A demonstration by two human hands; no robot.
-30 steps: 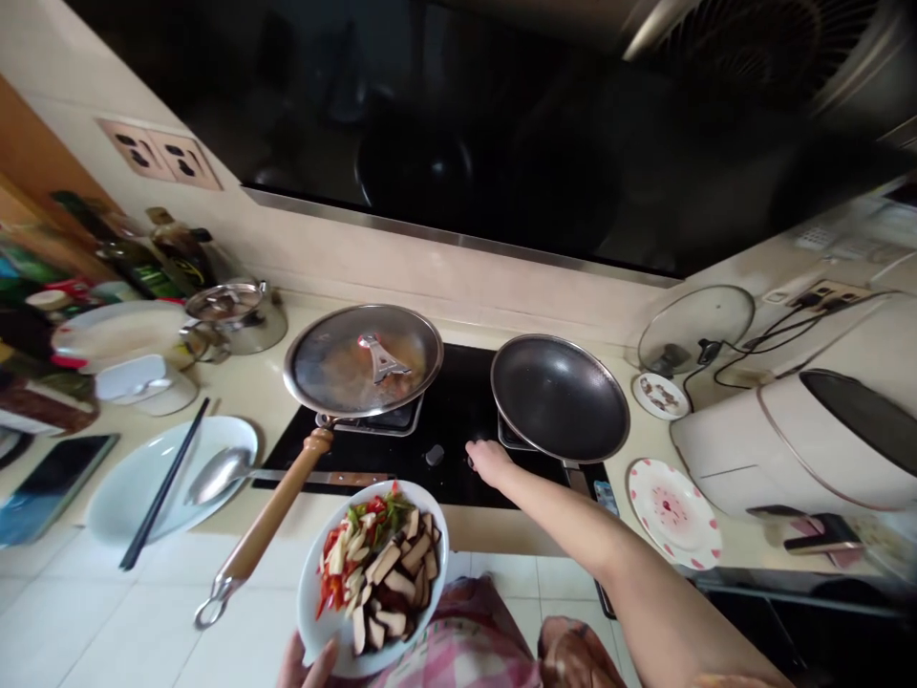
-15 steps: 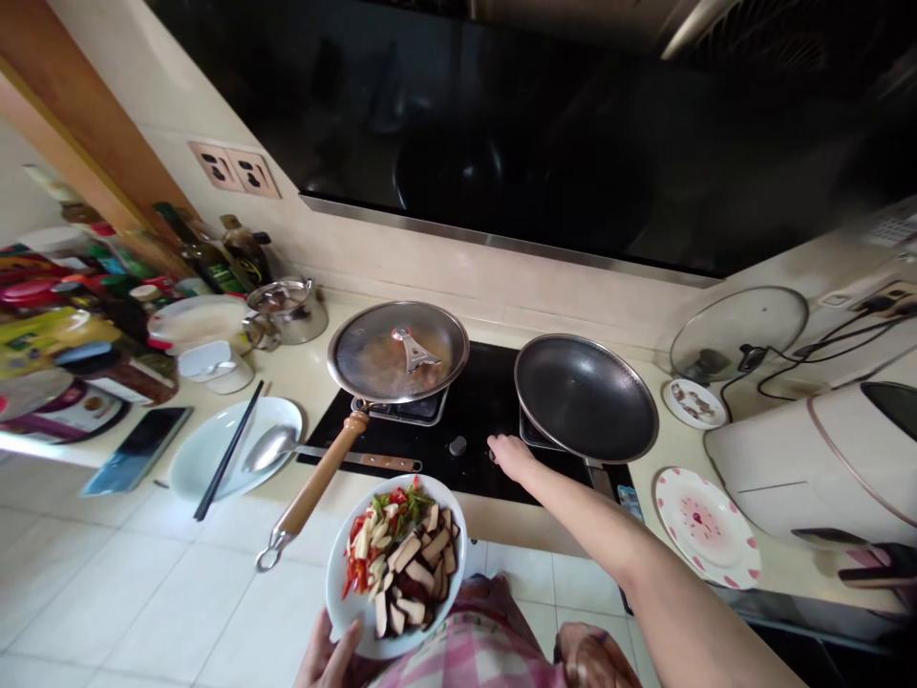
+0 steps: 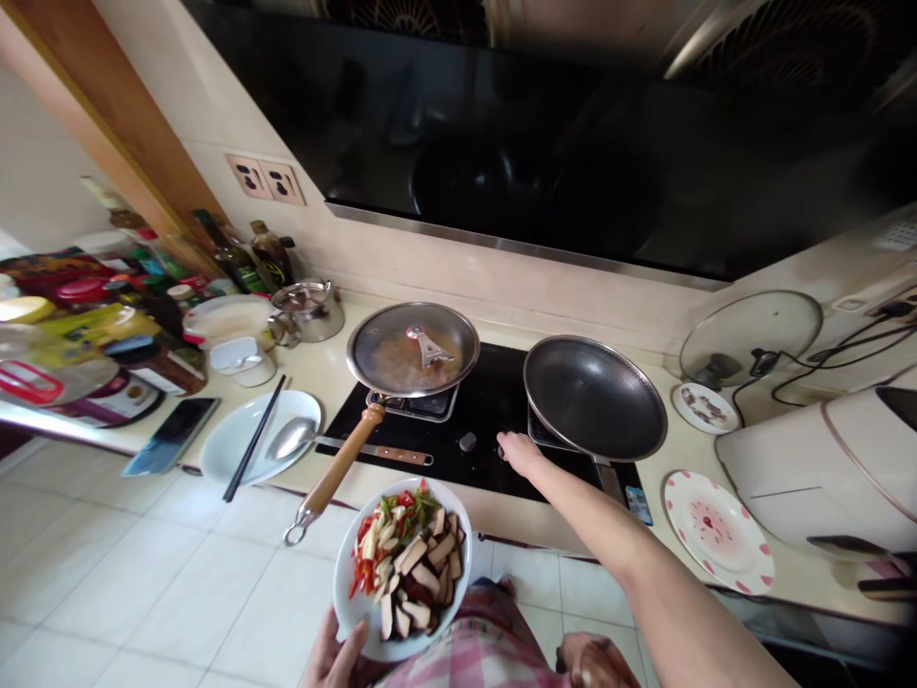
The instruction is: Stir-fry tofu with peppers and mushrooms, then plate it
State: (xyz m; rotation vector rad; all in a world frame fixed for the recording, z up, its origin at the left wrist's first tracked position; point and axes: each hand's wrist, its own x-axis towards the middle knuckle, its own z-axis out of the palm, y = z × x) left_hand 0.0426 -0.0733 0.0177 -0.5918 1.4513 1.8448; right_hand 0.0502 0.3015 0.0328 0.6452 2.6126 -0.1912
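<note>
My left hand (image 3: 339,654) grips the rim of a white plate (image 3: 345,585), thumb on top. On the plate lie sliced mushrooms (image 3: 422,580), white slices that look like garlic, and cut red and green peppers (image 3: 367,554). My right hand (image 3: 517,452) is closed around a stove knob (image 3: 501,451), which its fingers mostly hide. Just beyond that hand, a dark frying pan (image 3: 596,397) sits bare inside on the right burner. Over the left burner stands a wooden-handled pan (image 3: 344,457) under a lid with a metal handle (image 3: 430,348); the food beneath is blurred by the lid.
Left of the black cooktop (image 3: 494,382), a pale plate (image 3: 223,449) bears chopsticks (image 3: 254,438) and a large spoon (image 3: 292,438). A phone (image 3: 172,438) and several jars and bottles lie further left. To the right are a heart-patterned plate (image 3: 686,524), a small dish (image 3: 688,413) and a white appliance (image 3: 795,459).
The camera view has turned slightly, so the counter things appear further right. My left hand still carries the plate, and my right hand stays at the knob.
</note>
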